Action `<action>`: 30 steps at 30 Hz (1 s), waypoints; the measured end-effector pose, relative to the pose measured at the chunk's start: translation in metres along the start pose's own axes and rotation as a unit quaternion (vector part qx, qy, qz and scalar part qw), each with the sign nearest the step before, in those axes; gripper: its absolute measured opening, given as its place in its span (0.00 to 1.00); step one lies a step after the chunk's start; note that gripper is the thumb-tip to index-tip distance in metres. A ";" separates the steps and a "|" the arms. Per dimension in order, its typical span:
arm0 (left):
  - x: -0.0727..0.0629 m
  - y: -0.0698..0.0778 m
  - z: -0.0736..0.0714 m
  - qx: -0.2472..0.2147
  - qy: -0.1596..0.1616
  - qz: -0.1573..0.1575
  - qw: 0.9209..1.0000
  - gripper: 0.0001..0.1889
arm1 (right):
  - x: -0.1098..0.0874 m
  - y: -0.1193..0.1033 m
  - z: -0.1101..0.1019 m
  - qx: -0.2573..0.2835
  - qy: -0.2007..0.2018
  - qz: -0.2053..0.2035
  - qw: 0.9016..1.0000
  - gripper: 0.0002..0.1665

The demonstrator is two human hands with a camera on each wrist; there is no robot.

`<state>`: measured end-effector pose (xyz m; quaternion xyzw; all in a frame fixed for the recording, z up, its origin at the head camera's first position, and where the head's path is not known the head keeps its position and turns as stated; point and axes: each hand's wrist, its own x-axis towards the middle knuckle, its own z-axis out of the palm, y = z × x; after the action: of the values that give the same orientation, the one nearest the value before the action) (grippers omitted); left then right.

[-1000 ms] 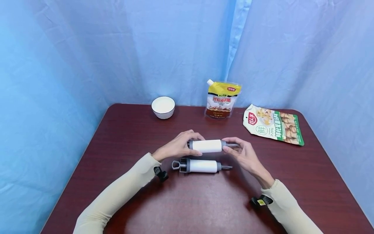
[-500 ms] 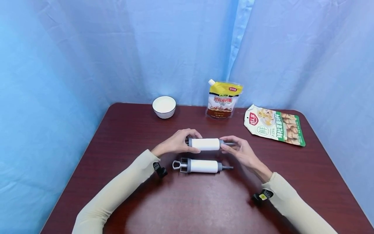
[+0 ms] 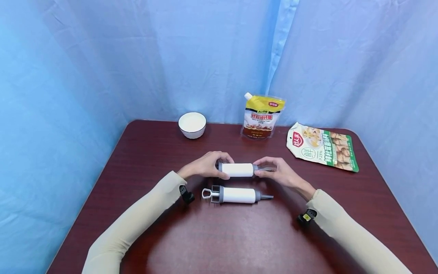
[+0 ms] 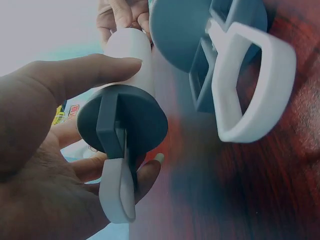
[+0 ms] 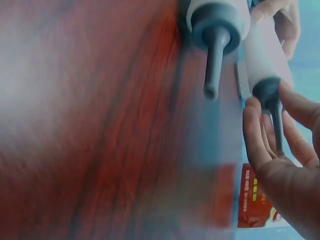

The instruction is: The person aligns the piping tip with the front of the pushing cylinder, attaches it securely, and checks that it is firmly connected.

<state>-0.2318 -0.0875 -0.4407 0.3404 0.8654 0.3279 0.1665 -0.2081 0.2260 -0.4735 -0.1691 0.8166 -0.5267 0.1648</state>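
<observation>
A white icing syringe [image 3: 237, 170] with grey ends is held level between both hands over the table. My left hand [image 3: 207, 165] grips its plunger end, thumb along the white barrel; in the left wrist view the white pull ring [image 4: 116, 195] points back toward the palm. With thumb and fingers, my right hand [image 3: 282, 173] pinches the grey nozzle end, and the thin grey nozzle [image 5: 277, 130] runs down between the fingers in the right wrist view. A second, matching syringe [image 3: 238, 195] lies nearer the body, its ring [image 4: 280, 75] to the left and its nozzle [image 5: 214, 70] to the right.
On the dark red table [image 3: 219, 236], a white bowl [image 3: 192, 131] stands at the back. Right of it is an upright yellow-and-white spout pouch [image 3: 261, 116]. A green-and-white food packet [image 3: 323, 147] lies at the back right. Blue curtains [image 3: 205, 57] hang behind and beside the table.
Both hands have shifted slightly left with the held syringe. The second syringe, bowl and packets have stayed in place.
</observation>
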 end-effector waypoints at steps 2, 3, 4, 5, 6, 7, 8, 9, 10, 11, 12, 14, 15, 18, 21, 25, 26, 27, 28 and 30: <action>0.002 -0.002 0.000 0.005 -0.003 0.001 1.000 0.23 | 0.003 0.003 -0.002 0.000 -0.010 0.001 1.000 0.23; 0.004 -0.003 0.000 0.007 -0.005 0.002 1.000 0.24 | 0.005 0.004 -0.002 0.000 -0.015 0.001 1.000 0.23; 0.005 -0.004 0.000 0.011 -0.007 0.002 1.000 0.24 | 0.006 0.005 -0.003 0.001 -0.020 0.002 1.000 0.23; 0.006 -0.005 0.000 0.015 -0.010 0.002 1.000 0.24 | 0.008 0.007 -0.003 0.002 -0.023 0.002 1.000 0.23; 0.008 -0.006 0.000 0.018 -0.013 0.002 1.000 0.24 | 0.009 0.008 -0.003 0.002 -0.027 0.002 1.000 0.23; 0.009 -0.006 0.000 0.021 -0.016 0.001 1.000 0.24 | 0.010 0.009 -0.003 0.002 -0.029 0.002 1.000 0.22; 0.010 -0.007 0.001 0.023 -0.019 0.000 1.000 0.24 | 0.012 0.011 -0.003 0.000 -0.030 0.001 1.000 0.22; 0.012 -0.007 0.001 0.026 -0.022 -0.002 0.999 0.24 | 0.012 0.011 -0.004 -0.002 -0.030 -0.001 1.000 0.22; 0.013 -0.008 0.001 0.028 -0.024 -0.004 0.999 0.24 | 0.013 0.012 -0.004 -0.003 -0.030 -0.001 1.000 0.22; 0.014 -0.008 0.002 0.030 -0.025 -0.007 0.999 0.24 | 0.014 0.013 -0.004 -0.006 -0.029 -0.002 1.000 0.22; 0.015 -0.009 0.002 0.030 -0.026 -0.010 0.999 0.24 | 0.015 0.014 -0.005 -0.009 -0.029 -0.003 1.000 0.22; 0.017 -0.010 0.003 0.032 -0.028 -0.016 0.999 0.24 | 0.016 0.015 -0.005 -0.013 -0.029 -0.002 0.999 0.22; 0.017 -0.010 0.003 0.032 -0.029 -0.017 0.999 0.24 | 0.016 0.015 -0.005 -0.013 -0.031 0.000 0.999 0.22; 0.019 -0.011 0.004 0.031 -0.030 -0.020 0.999 0.24 | 0.017 0.016 -0.004 -0.013 -0.033 0.003 0.999 0.22; 0.020 -0.012 0.005 0.029 -0.030 -0.021 0.999 0.24 | 0.017 0.017 -0.004 -0.018 -0.033 0.005 0.999 0.21; 0.020 -0.013 0.006 0.029 -0.030 -0.024 0.999 0.25 | 0.018 0.018 -0.003 -0.034 -0.030 0.004 0.999 0.21; 0.020 -0.014 0.006 0.029 -0.029 -0.025 0.999 0.25 | 0.019 0.018 -0.003 -0.039 -0.029 0.003 0.999 0.21; 0.020 -0.014 0.006 0.029 -0.028 -0.026 0.999 0.25 | 0.019 0.018 -0.003 -0.042 -0.028 0.003 0.999 0.21; 0.020 -0.014 0.007 0.030 -0.026 -0.028 0.999 0.25 | 0.019 0.018 -0.003 -0.045 -0.026 0.003 0.999 0.20; 0.021 -0.014 0.007 0.030 -0.022 -0.030 0.999 0.25 | 0.020 0.018 -0.003 -0.051 -0.023 0.002 0.998 0.20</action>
<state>-0.2501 -0.0777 -0.4568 0.3260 0.8810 0.2889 0.1849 -0.2292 0.2261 -0.4904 -0.1877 0.8385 -0.4804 0.1757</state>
